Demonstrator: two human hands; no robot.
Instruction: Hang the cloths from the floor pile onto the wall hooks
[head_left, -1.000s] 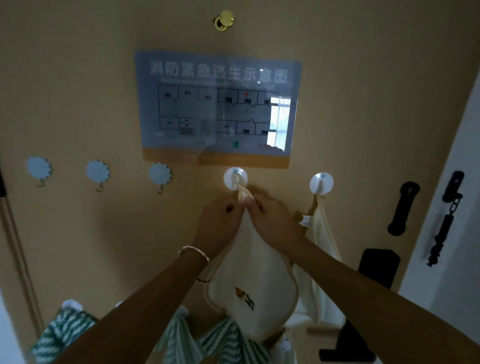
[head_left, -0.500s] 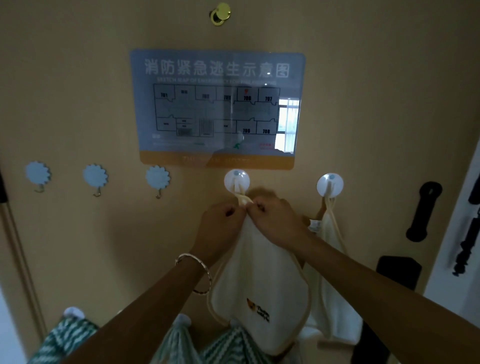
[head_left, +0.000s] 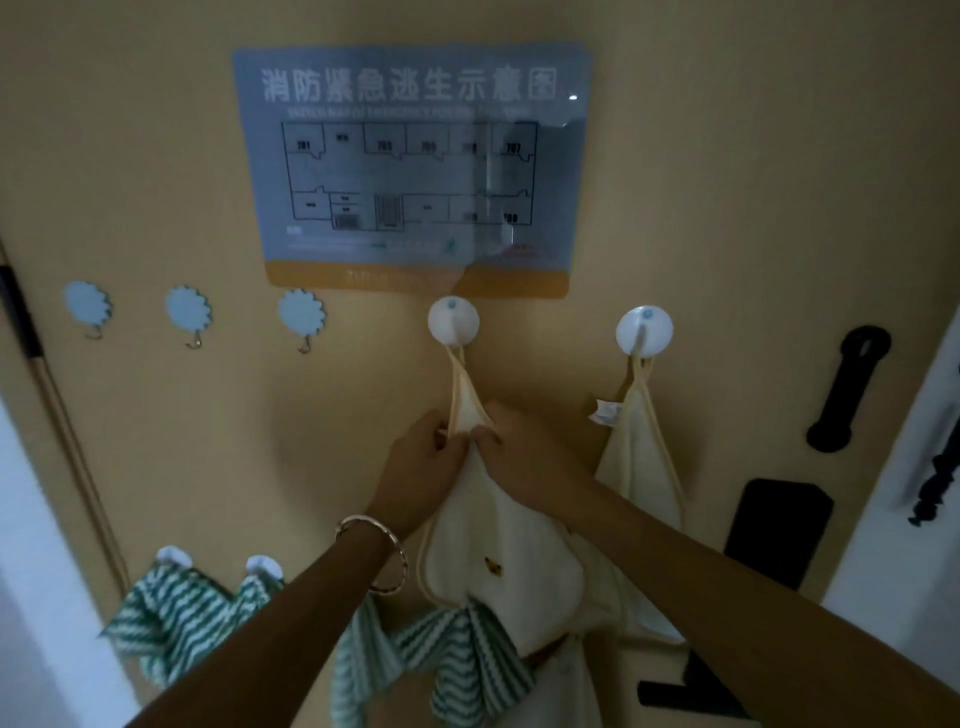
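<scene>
1. On the wall, just under the evacuation plan (head_left: 410, 166), the cream cloth (head_left: 498, 551) hangs by its hanging loop (head_left: 457, 374) from the white round hook (head_left: 453, 320). The loop runs taut from the hook down to the cloth's top corner.
2. The left hand (head_left: 423, 457) and the right hand (head_left: 524, 457) meet at that top corner. Each pinches the fabric just below the loop, fingers curled onto it, with the two hands touching.
3. The cloth looks soft, thin and very light. It drapes in loose folds below the hands and has no stiffness of its own, so it will sag wherever it is not held.
4. Judging by this, the best place to hold it is the bound edge beside the loop, where the trim gives the fingers something firmer than the pile. Holding the body of the cloth would only bunch it up.
5. It is neither fragile nor slippery. The likeliest risk is the narrow loop slipping off the hook's small peg if the corner is lifted while letting go.
6. A second cream cloth (head_left: 641, 457) already hangs from the other white hook (head_left: 644, 332) to the right. Green striped cloths (head_left: 171, 608) hang lower down.
7. Three blue flower-shaped hooks (head_left: 188, 312) to the left carry nothing. The floor pile is out of view.
</scene>
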